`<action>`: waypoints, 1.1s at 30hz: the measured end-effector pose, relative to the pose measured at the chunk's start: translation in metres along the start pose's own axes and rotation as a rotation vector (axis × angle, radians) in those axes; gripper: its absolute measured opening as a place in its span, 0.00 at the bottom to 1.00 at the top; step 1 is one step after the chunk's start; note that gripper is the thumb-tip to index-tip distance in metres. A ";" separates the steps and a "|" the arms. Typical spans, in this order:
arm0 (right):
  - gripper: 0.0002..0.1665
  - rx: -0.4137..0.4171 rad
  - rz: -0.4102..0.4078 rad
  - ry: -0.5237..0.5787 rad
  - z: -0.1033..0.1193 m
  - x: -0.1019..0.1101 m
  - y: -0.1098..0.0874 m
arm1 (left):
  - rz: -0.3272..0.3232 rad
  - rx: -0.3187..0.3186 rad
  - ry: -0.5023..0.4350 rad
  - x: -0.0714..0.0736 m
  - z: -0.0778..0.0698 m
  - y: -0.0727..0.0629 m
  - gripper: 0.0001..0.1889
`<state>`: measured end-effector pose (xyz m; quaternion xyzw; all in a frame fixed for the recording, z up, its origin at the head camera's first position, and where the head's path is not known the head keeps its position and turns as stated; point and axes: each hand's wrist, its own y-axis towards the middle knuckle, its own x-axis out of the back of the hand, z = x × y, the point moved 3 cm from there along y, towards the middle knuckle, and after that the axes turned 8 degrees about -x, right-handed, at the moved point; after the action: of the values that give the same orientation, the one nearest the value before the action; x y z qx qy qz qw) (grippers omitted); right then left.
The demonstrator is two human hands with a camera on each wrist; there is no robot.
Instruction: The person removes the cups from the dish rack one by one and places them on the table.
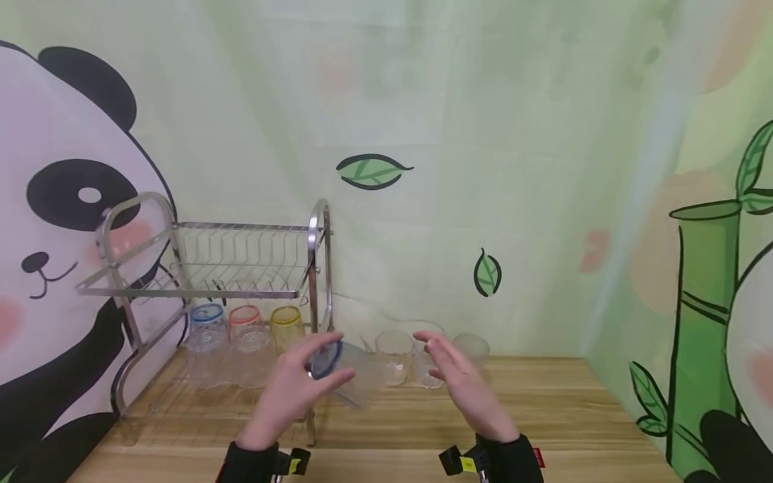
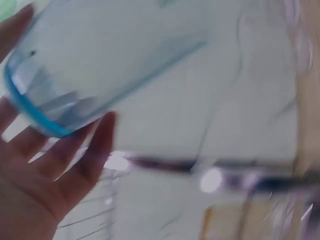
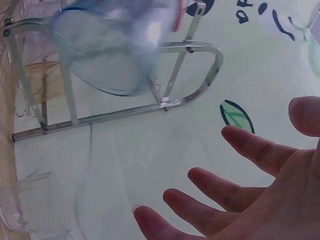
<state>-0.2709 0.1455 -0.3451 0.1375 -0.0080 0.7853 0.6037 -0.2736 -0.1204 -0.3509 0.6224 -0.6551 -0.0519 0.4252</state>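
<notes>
Two hands over the bench [image 1: 561, 409]. Left hand [image 1: 286, 389]: fingers part-curled, gripping one clear glass [image 2: 105, 65] near its blue end; glass tilted, other end towards the right hand. Right hand [image 1: 471, 392]: fingers loosely spread, thumb apart, holding nothing, not touching the glass. Left of the left fingers, one metal rack [image 1: 211, 294]; three glasses low in it, coloured ends up: one blue [image 1: 207, 345], one red [image 1: 247, 345], one yellow [image 1: 286, 330]. Beyond the right fingers, three plain glasses [image 1: 394, 361] visible on the bench.
</notes>
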 end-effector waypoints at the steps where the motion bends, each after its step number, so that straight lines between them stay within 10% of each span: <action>1: 0.29 0.003 0.000 -0.004 -0.001 -0.003 0.001 | -0.022 0.017 -0.054 -0.003 0.001 -0.001 0.31; 12: 0.36 -0.086 0.105 0.033 -0.015 -0.031 0.012 | -0.109 0.050 -0.201 -0.028 -0.005 -0.002 0.27; 20: 0.28 -0.142 0.125 0.410 -0.019 -0.023 0.010 | -0.176 -0.098 -0.164 -0.064 -0.037 -0.005 0.28; 33: 0.25 -0.165 -0.040 0.276 -0.021 -0.004 0.010 | 0.028 -0.189 -0.021 -0.086 -0.048 -0.007 0.29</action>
<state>-0.2839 0.1433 -0.3649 -0.0219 0.0132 0.7811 0.6238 -0.2495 -0.0259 -0.3670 0.5697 -0.6603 -0.1143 0.4758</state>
